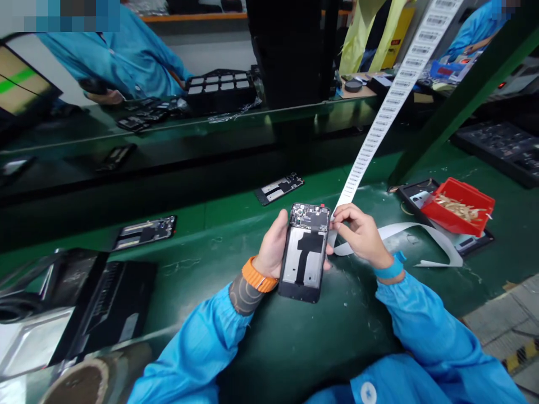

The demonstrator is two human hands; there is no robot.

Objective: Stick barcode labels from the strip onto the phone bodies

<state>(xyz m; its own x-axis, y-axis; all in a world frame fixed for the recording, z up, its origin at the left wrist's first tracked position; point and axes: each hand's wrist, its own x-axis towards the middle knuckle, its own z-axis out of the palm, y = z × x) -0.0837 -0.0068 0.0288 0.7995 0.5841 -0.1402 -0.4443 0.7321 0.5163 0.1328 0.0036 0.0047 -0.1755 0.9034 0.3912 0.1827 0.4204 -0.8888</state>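
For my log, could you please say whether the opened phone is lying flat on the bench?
No, the left hand grips the opened phone at both long sides.

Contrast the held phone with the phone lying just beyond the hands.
The held phone rests in the left hand; the lying phone is on the green surface. The held phone's circuit end points forward, the lying phone's rightward. The held phone looks larger in view than the lying phone. Both show bare insides with a silvery panel and dark frame.
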